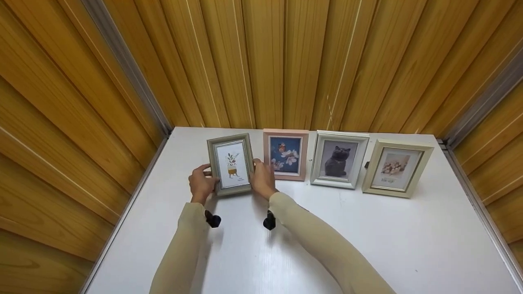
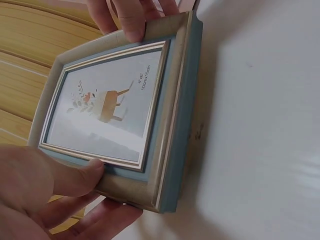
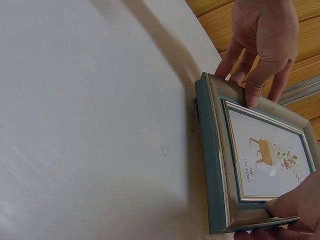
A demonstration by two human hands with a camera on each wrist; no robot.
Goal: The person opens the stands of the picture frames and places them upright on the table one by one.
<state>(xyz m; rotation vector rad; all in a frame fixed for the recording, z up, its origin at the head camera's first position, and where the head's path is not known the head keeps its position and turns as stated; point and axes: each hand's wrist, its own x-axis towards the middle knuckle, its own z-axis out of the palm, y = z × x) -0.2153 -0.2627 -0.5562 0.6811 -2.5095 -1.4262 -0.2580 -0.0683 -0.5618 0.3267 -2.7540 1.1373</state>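
A grey-brown picture frame (image 1: 232, 190) with blue-green edges holds a print of a potted plant on legs. It leans slightly to the left in the head view. My left hand (image 1: 201, 183) grips its left side, thumb on the front and fingers behind. On the opposite side my right hand (image 1: 263, 179) holds it the same way; the left wrist view shows that thumb on the face. Shadow lies under the frame's lower edge in both wrist views, and whether that edge touches the table cannot be told. The fingertips behind the frame are partly hidden.
Just right of my right hand stands a pink picture frame (image 1: 286, 177). Farther right are a white frame (image 1: 333, 182) with a cat picture and a cream frame (image 1: 386, 192). All stand on the white table (image 1: 327, 232), before a wood-panelled wall (image 1: 265, 65).
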